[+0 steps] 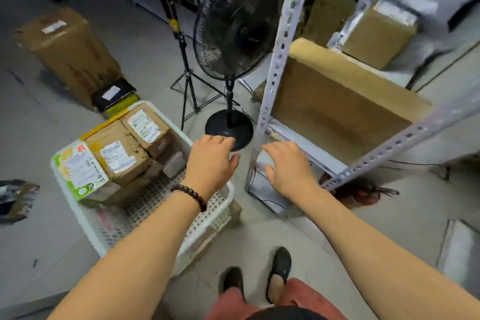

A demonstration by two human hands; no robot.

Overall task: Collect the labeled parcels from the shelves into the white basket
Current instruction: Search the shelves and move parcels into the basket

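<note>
both hands are empty, fingers loosely spread. the left hand (211,161) hovers over the right rim of the white perforated plastic basket (230,193), with label-bearing brown cardboard parcels (117,156) to its left. the right hand (288,166) hangs low beside the grey slotted metal shelf post (275,60). beyond it stands a large flat brown cardboard box (337,101), probably best gripped two-handed at its ends.

I count one white basket (80,218) at nine o'clock; three labeled parcels (118,157) inside it; one black fan (233,26) at twelve o'clock; one tripod (185,60).
</note>
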